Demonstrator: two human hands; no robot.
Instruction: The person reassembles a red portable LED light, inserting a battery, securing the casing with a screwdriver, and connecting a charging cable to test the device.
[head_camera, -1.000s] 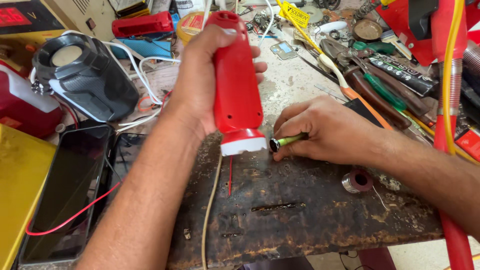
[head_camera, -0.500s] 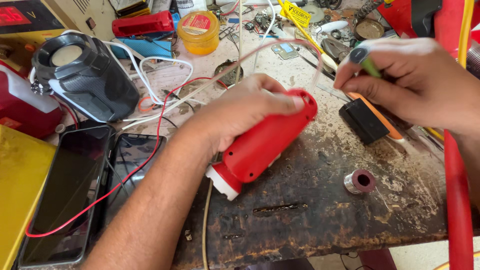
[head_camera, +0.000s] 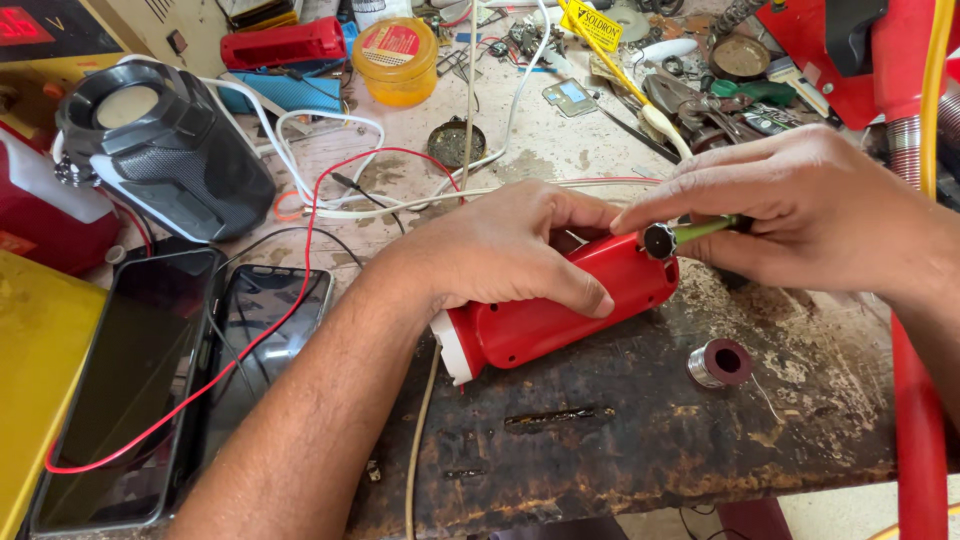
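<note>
Two hands working: left hand (head_camera: 500, 250) clamping red torch (head_camera: 560, 310) on worktop (head_camera: 640, 440); right hand (head_camera: 800, 210) pinching screwdriver (head_camera: 690, 233) at its 3 o'clock end. Risk: tip slipping, gouging casing or fingers.

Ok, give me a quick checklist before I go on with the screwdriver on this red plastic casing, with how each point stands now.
1. Left hand pressing the red plastic casing flat on the dark worn workbench: ok.
2. Right hand has a firm grip on the green-handled screwdriver: ok.
3. Screwdriver tip seated in a screw: cannot tell, the tip is hidden.
4. Thin red wire away from the tool: ok, it loops to the left.
5. Small solder spool away from the casing: ok.
6. Two dark flat phones apart from the work: ok.
</note>
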